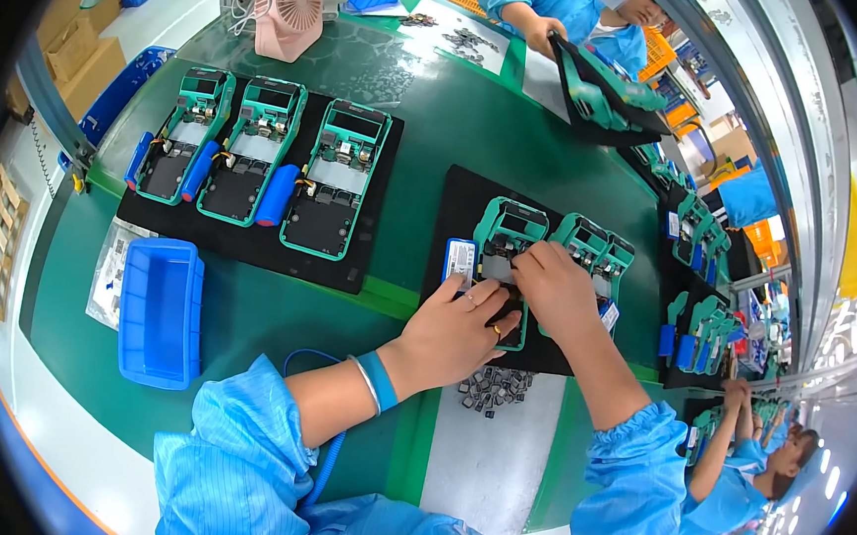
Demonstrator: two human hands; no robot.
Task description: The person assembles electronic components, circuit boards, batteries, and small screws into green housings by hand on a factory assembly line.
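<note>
On a black foam mat (461,195) in front of me lies an opened handheld device with a green frame (512,214), its inner boards showing. My left hand (448,339) rests over its lower part, fingers bent around the edge and onto the casing. Fingertips of my right hand (558,289) are pinched together over the middle of the same device; whatever is between them is hidden. A blue battery with a white label (459,260) lies along the device's left side. Two more opened devices (580,236) sit to the right, partly behind my right hand.
Three opened devices (250,146) with blue batteries lie on another mat at left. A blue bin (160,313) stands below it. Small dark parts (492,389) are heaped near me. A pink fan (292,14) stands far left. Across the table, a co-worker (565,14) holds a loaded mat.
</note>
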